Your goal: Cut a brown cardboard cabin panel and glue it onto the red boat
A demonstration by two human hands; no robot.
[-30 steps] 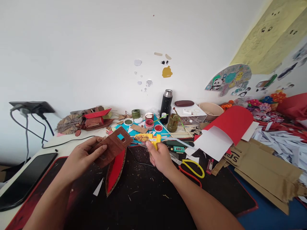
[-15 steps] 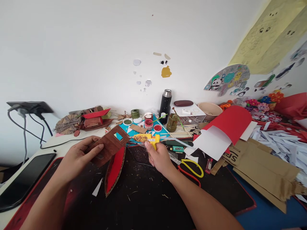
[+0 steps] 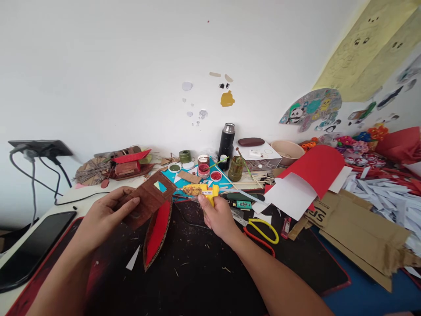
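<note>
Between the thumb and fingers of my left hand is a brown painted cardboard piece with a square window cut through it, held tilted above the table. My right hand is wrapped round a yellow hot glue gun, its nozzle pointing left, close to the cardboard's right edge; whether they touch I cannot tell. A glue stick juts from the gun's rear. Partly hidden behind the cardboard, a boat-shaped cardboard piece with a red inside lies on the black mat.
Scissors with yellow and red handles lie right of my right hand. Open paint pots and a black flask stand behind. A phone rests at left. Flattened cardboard and red paper occupy the right.
The cardboard piece has shifted very slightly left and down, opening a small gap from the glue gun's nozzle. Both hands keep their hold.
</note>
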